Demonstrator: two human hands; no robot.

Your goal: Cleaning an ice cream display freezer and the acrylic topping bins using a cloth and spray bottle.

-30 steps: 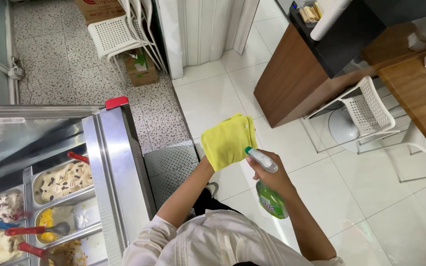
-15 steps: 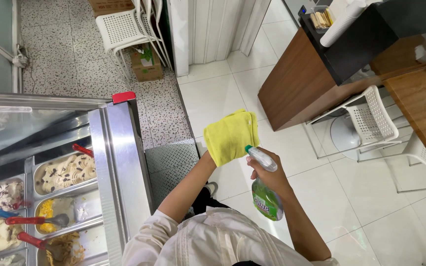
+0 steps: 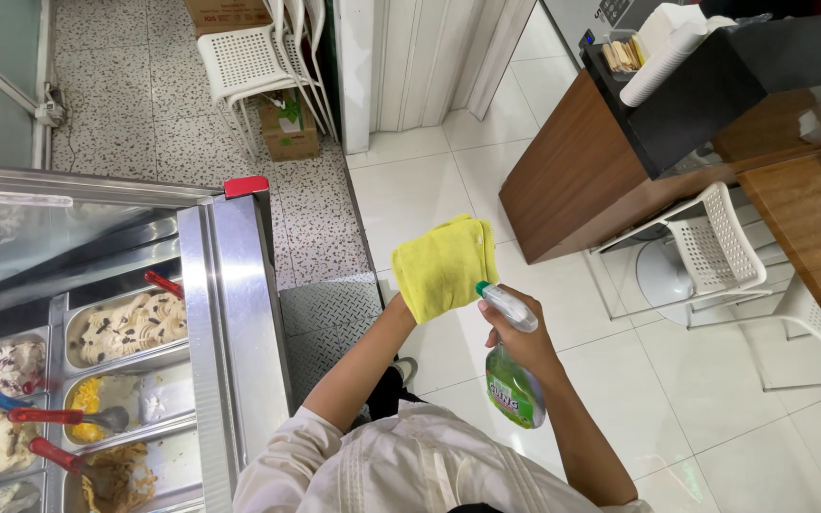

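My left hand (image 3: pixel 414 306) holds up a folded yellow cloth (image 3: pixel 446 263), which hides most of the hand. My right hand (image 3: pixel 522 343) grips the neck of a green spray bottle (image 3: pixel 513 385) with a white trigger head, and the nozzle points at the cloth from just to its right. Both arms reach out from a cream sleeve at the bottom of the view.
A steel ice cream display freezer (image 3: pixel 230 323) with tubs and red-handled scoops stands at the left. A white plastic chair (image 3: pixel 717 249) and wooden counter (image 3: pixel 582 171) are at the right. Stacked white chairs (image 3: pixel 249 57) and a cardboard box (image 3: pixel 289 131) sit farther off.
The view has shifted slightly, so the cloth and bottle sit a little to the right. Both hands keep the same hold, cloth and nozzle close together.
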